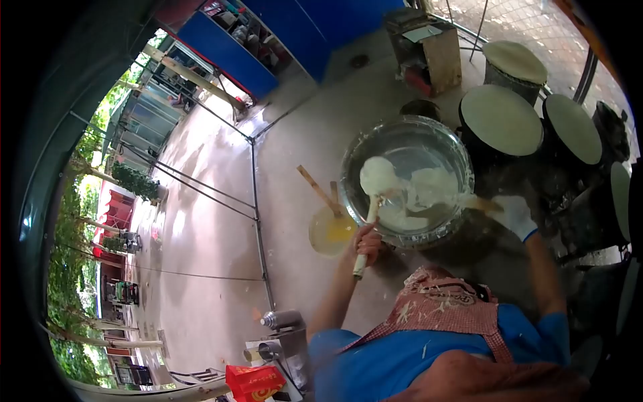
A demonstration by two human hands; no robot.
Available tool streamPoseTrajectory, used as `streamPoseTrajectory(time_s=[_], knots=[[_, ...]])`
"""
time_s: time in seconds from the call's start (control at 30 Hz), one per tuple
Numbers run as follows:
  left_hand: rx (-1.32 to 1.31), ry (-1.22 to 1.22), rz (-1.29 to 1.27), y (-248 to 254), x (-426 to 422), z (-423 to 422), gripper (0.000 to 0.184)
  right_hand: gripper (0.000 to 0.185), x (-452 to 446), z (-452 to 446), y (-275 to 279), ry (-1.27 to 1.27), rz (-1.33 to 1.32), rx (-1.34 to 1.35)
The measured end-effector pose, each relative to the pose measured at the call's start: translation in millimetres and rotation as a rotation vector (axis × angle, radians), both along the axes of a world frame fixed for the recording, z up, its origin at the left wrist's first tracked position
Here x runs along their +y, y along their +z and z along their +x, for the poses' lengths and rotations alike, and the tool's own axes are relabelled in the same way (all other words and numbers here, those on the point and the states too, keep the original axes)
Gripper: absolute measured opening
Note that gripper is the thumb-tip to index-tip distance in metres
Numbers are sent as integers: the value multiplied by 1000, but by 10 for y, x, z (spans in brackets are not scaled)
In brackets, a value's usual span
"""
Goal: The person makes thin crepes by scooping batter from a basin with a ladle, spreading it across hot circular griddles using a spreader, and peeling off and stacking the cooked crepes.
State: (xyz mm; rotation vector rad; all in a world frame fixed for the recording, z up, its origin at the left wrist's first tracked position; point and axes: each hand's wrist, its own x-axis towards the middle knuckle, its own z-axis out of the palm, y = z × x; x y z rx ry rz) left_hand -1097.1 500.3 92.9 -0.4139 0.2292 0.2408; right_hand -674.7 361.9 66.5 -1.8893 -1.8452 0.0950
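A wide metal basin (353,204) on the floor in front of me holds wet white batter (432,187), smeared up its walls. My left hand (367,244), bare, is closed round the pale handle of a ladle (372,211). Its round head, coated white, is over the basin's left side. My right hand (516,216), in a white glove, grips a wooden-handled tool (481,203) at the basin's right rim. That tool's far end is pale and blurred, so its kind is unclear.
Left of the basin stands a bowl (320,234) with yellow contents and wooden sticks. Several round, pale-topped griddles (501,120) curve along the right. A wooden box (439,63) stands behind. Metal poles (256,221) cross the left; a flask (281,319) and red bag (253,382) are near me.
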Motion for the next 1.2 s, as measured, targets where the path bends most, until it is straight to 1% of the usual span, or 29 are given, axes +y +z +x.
streamPoseTrajectory(time_s=[0.03,0.07,0.13,0.17,0.23,0.27,0.3,0.33,0.4,0.43,0.5,0.53,0.57,0.6,0.63,0.67,0.7,0.73,0.77,0.8,0.9,0.93,0.97,1.0,1.03,1.07,1.1,1.17,1.2], knots=[[-10,44,11,343,-40,25,29,39,72,60,173,15,44,12],[-20,71,140,453,9,-57,21,39,141,91,417,3,126,-38],[15,69,365,888,134,-176,33,39,283,208,889,-14,301,-106],[65,54,446,1164,204,-222,24,38,360,278,1112,-17,395,-125],[256,31,666,1792,384,-251,20,37,459,255,1665,-32,459,-11],[368,50,838,2088,440,-260,28,36,472,201,1931,-64,508,-22],[565,148,1118,2344,448,-242,19,34,502,160,2094,-94,558,-31],[597,216,1371,2423,557,-251,21,34,585,179,2108,-131,651,-68],[737,323,1529,2508,686,-194,20,31,759,117,1981,-46,662,300],[809,367,1587,2461,711,-146,19,29,835,93,1703,0,636,382],[962,346,1436,2125,744,-90,19,26,995,40,1140,82,583,548],[795,237,1338,1725,889,-205,16,29,964,0,812,91,503,569],[545,42,1168,1306,996,-352,28,32,792,-151,731,15,278,634],[442,-106,892,1054,920,-346,38,31,749,-117,286,-16,245,489],[-52,-318,698,619,895,-340,38,31,617,-175,28,-76,89,528],[221,-186,571,493,690,-270,38,33,479,-167,-232,-93,-13,405],[300,-155,375,242,599,-235,36,35,326,-172,-414,-103,-121,282],[382,-104,184,-9,510,-199,34,41,185,-224,-397,-162,-331,443],[261,-124,-53,-395,510,-230,31,44,89,-146,-727,-134,-300,345],[242,-101,-210,-474,387,-186,32,45,-2,-173,-696,-132,-348,285],[84,-80,-184,-480,141,-189,29,46,-93,-120,-499,-99,-395,167],[42,-101,-172,-383,105,-195,28,45,-75,-129,-273,-123,-449,275],[-1,-122,-154,-246,76,-234,28,42,-62,-18,-355,-72,-299,154],[-44,-143,-130,-28,63,-259,29,40,-34,19,-198,-66,-235,139],[-44,-154,24,293,57,-260,27,39,2,28,35,-62,-164,126],[212,-10,158,816,-39,-212,26,37,57,64,229,-46,-48,140],[265,-28,300,1057,-4,-257,16,36,109,98,445,-31,70,153],[741,31,895,1746,-46,-147,8,32,200,112,920,-80,236,183],[866,89,1118,1912,-32,-71,11,33,265,130,1037,-83,264,278]])
